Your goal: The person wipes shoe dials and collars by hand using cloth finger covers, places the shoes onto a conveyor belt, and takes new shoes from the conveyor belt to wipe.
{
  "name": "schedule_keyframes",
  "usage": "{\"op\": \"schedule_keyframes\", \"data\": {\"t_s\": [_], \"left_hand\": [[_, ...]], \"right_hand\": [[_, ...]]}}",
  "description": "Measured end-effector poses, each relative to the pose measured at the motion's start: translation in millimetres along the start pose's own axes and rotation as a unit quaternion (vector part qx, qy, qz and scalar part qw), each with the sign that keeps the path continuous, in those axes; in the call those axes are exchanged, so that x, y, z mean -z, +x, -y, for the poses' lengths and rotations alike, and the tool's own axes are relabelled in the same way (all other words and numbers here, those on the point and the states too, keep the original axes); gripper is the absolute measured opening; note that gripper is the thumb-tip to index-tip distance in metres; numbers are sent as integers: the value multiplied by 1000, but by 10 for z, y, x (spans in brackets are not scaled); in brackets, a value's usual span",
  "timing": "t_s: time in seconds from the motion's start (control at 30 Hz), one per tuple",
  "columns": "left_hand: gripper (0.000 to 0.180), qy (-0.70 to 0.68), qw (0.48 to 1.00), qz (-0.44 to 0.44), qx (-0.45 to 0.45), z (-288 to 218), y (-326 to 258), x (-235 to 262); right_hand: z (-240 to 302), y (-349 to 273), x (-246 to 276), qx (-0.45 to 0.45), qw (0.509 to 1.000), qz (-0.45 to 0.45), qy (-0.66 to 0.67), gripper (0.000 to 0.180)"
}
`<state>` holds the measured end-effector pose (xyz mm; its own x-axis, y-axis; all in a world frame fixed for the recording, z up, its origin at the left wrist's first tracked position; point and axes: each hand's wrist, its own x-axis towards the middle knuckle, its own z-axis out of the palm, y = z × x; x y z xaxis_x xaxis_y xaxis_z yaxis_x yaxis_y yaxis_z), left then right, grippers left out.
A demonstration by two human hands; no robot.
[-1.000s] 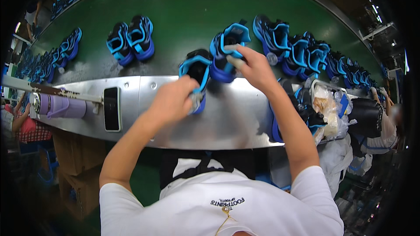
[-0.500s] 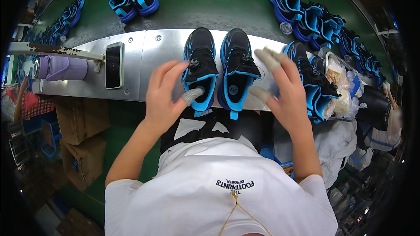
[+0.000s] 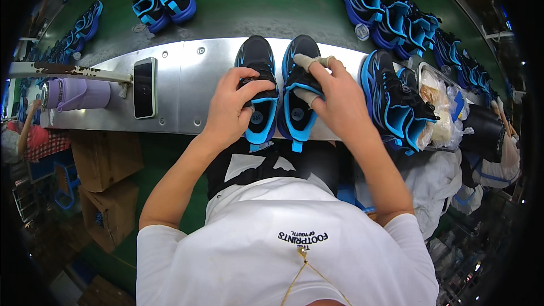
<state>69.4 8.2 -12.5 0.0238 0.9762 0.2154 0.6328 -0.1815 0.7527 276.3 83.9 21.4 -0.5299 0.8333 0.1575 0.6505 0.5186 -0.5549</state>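
Observation:
Two black and blue sneakers stand side by side in front of me, toes pointing away. My left hand [image 3: 229, 107] is closed on the left sneaker [image 3: 256, 51], its fingers curled over the tongue and its thumb at the collar. On the right sneaker [image 3: 301, 50], my right hand [image 3: 335, 93] grips the tongue and lacing area from the right side. Pale finger covers show on several right fingertips. The fingers partly hide both tongues. Round insole labels are visible inside the shoes.
A metal ledge [image 3: 192, 90] holds a phone [image 3: 145, 88] and a lilac bottle [image 3: 85, 94] at left. Another sneaker pair [image 3: 391, 96] and a tray of bagged items [image 3: 442, 107] stand at right. More sneakers [image 3: 164, 1] sit on the green surface [image 3: 255, 0] beyond.
Both hands have moved inward from hovering beside the sneakers and closed on their tongue areas. The sneakers on the green surface have shifted slightly left in view.

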Motion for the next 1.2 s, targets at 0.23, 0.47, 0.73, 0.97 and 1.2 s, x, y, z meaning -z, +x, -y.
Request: {"op": "schedule_keyframes", "data": {"t_s": [0.23, 0.47, 0.73, 0.97, 1.2], "left_hand": [[40, 14, 996, -87, 0, 64, -96, -175], [19, 183, 972, -27, -146, -27, -3, -200], [29, 216, 964, 61, -143, -70, -30, -81], [37, 157, 983, 38, -83, -166, -104, -28], [41, 48, 995, 79, -37, -61, 6, -37]], "right_hand": [[75, -115, -97, -78, 984, -32, 158, 44], [56, -350, -253, 111, 981, -47, -155, 38], [58, -359, -454, 137, 960, -56, -236, 38], [9, -307, -63, 66, 996, 59, -22, 40], [188, -510, -397, 111, 982, -48, -147, 51]]}}
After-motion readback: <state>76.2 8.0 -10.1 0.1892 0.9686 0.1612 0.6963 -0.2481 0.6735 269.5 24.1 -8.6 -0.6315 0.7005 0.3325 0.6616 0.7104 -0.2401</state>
